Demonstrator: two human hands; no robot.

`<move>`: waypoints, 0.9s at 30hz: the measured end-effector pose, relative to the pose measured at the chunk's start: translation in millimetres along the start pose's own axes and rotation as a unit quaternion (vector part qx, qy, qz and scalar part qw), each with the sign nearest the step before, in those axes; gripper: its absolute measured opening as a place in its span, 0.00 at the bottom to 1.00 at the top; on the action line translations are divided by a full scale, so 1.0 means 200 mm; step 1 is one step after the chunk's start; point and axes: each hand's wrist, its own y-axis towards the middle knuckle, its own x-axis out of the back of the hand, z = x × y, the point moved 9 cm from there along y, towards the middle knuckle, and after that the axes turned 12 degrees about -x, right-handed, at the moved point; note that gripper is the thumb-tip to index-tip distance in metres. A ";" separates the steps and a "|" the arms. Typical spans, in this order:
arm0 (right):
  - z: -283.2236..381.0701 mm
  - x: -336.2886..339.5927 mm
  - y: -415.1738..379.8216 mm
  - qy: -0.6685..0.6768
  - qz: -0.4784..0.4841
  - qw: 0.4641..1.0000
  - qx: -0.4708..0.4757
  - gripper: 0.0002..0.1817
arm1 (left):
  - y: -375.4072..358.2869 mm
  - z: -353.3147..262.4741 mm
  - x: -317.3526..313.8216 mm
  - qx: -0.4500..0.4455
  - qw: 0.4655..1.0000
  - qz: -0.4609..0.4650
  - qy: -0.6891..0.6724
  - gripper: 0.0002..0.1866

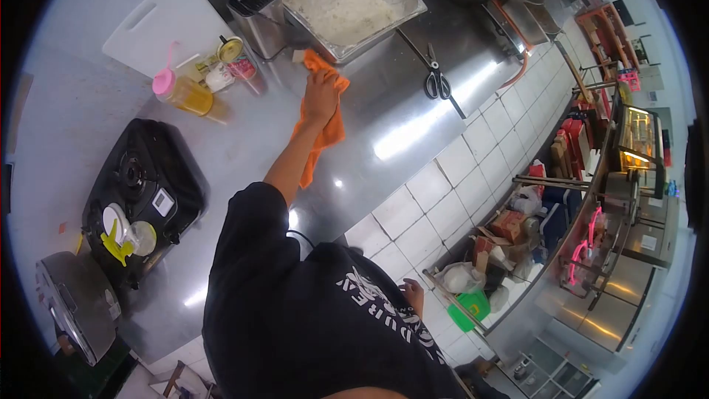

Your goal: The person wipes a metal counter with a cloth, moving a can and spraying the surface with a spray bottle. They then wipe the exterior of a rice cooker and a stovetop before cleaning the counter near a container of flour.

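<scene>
My left hand is closed over an orange cloth on the steel counter, its arm stretched forward. The cloth trails back toward me. Just beyond it, a metal tray holds a white, crumbly or powdery mass. A knife block stands beside the tray. A can and a pink-lidded bottle of yellow liquid are to the hand's left. My right hand hangs beside my body above the floor, fingers loosely apart, with nothing visible in it; part is hidden by my shirt.
Black-handled scissors lie right of the tray. A black portable stove sits at left, near a grey metal appliance. A white cutting board leans on the wall. Across the tiled floor, a shelf holds boxes and a green container.
</scene>
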 end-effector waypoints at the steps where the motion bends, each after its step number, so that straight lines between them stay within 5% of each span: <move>1: 0.04 0.00 -0.02 -0.021 0.008 1.000 0.011 0.15 | -0.02 -0.01 -0.02 0.007 1.000 0.005 -0.003 0.21; 4: 0.07 0.02 0.00 -0.020 0.005 1.000 0.011 0.15 | 0.03 -0.07 -0.06 -0.036 0.997 0.072 0.005 0.19; 9: 0.06 0.07 -0.06 -0.056 -0.025 0.998 0.006 0.15 | 0.08 0.10 -0.07 0.040 0.988 0.072 0.133 0.14; 13: -0.25 0.09 0.19 -0.066 -0.018 0.995 0.076 0.14 | 0.06 0.02 -0.08 -0.050 0.984 0.137 0.104 0.15; 16: -0.21 0.06 0.18 -0.115 -0.012 0.992 0.049 0.14 | 0.15 0.11 -0.04 0.023 0.986 0.097 0.137 0.14; 19: 0.00 0.06 0.04 -0.061 0.011 0.998 -0.002 0.15 | 0.08 -0.05 -0.12 -0.056 0.987 0.114 0.097 0.13; 23: 0.00 0.10 0.03 -0.020 0.000 1.000 -0.017 0.17 | 0.15 0.07 -0.02 0.031 0.992 0.058 0.109 0.12; 27: -0.10 0.12 0.04 -0.012 -0.020 1.000 -0.007 0.16 | 0.09 -0.05 -0.13 0.010 0.996 0.057 0.067 0.12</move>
